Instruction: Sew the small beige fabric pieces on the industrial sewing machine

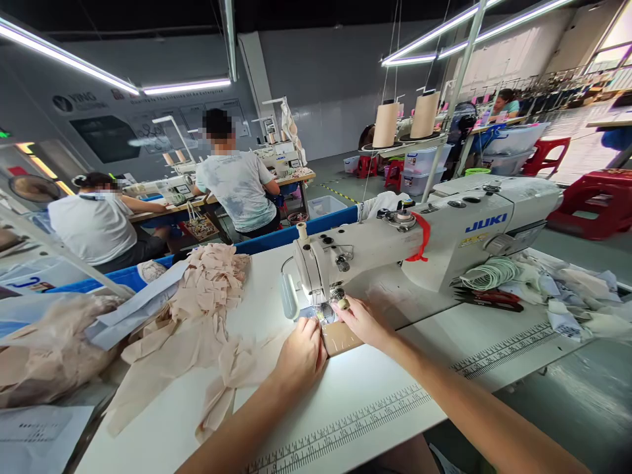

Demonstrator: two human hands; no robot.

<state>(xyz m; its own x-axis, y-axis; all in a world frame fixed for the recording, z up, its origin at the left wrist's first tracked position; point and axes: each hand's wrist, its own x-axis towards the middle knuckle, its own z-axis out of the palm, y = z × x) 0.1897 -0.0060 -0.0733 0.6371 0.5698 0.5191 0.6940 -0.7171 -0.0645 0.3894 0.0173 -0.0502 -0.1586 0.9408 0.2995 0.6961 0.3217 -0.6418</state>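
Observation:
A white JUKI sewing machine (444,237) stands on the white table (375,395). My left hand (300,352) is closed on beige fabric (237,368) just left of the needle (322,309). Fingers pinched, my right hand (363,321) presses at the presser foot, beside a brown cardboard piece (340,337). What the right fingers hold is too small to make out.
A heap of beige fabric pieces (207,289) lies on the table's left. Red-handled scissors (488,299), a white cord coil (488,273) and cloth scraps (567,303) lie right of the machine. Two thread cones (405,122) stand behind. Other people sew at benches beyond.

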